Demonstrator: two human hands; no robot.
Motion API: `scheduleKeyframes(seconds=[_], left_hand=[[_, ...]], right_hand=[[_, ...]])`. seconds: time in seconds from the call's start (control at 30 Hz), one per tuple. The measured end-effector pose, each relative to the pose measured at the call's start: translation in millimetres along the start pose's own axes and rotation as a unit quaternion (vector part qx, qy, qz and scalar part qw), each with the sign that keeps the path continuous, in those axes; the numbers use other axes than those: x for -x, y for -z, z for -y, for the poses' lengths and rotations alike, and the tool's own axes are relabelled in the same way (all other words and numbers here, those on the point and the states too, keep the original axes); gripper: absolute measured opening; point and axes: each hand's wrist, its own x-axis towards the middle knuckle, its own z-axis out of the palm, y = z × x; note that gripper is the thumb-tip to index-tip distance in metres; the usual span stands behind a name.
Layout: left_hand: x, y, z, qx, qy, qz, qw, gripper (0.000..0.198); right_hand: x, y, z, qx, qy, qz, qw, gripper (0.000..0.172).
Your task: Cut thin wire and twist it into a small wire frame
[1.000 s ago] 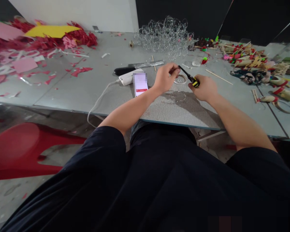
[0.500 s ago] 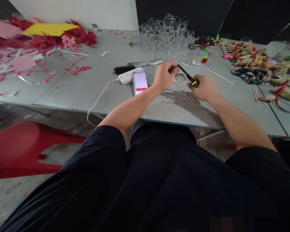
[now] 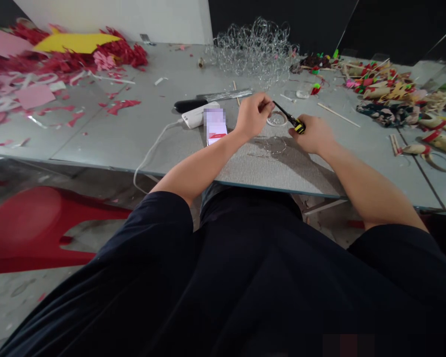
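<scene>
Black-yellow tool (image 3: 293, 120) gripped in right hand (image 3: 315, 134), left hand (image 3: 254, 115) pinched closed, ring (image 3: 276, 125) around bits (image 3: 277, 118)

1 head view faces forward and down, apparently near the table (image 3: 115, 134).

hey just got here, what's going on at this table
A person holds a black-and-yellow tool in the right hand. The left hand is curled at the tool's tip; whether it pinches anything there is too small to tell. A pale ring lies on the table beneath the tool, a phone lies left of it, and a silver wire tangle sits behind.
</scene>
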Motion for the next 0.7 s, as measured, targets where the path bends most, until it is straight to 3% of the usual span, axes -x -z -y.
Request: scheduleKeyframes(seconds=[0.17, 0.37, 0.7], left_hand=[[-3.2, -7.6, 7.6, 0.028, 0.001, -0.026, 0.999, 0.033], [-6.7, -11.7, 14.4, 0.038, 0.022, -0.015, 0.999, 0.028], [-14.3, -14.8, 32.5, 0.104, 0.008, 0.016, 0.994, 0.026]], right_hand=[[-3.6, -4.0, -2.5, 0.0, 0.01, -0.015, 1.0, 0.042], [-7.7, -6.8, -6.0, -0.001, 0.02, -0.012, 1.0, 0.028], [-14.8, -6.4, -14.0, -0.059, 0.054, 0.014, 0.997, 0.03]])
